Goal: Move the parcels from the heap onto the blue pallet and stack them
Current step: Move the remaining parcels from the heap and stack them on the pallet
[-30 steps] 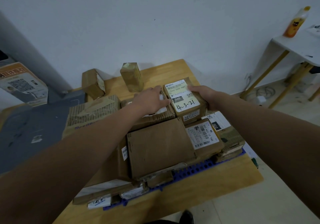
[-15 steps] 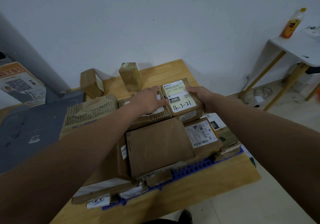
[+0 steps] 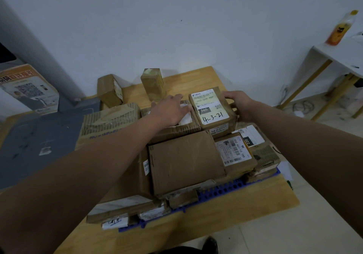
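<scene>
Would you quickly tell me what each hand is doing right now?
Left hand: open, lying flat on a brown parcel beside the labelled box.
Right hand: fingers curled round the labelled box's right side, holding it.

Dim, flat indoor light, cool grey-blue cast.
Soft shadow pools on the white painted wall (image 3: 176,27) behind the pale wooden table (image 3: 255,204); wide-angle bending stretches the frame edges, yet handwriting on the small brown cardboard parcel (image 3: 213,108) stays legible.
</scene>
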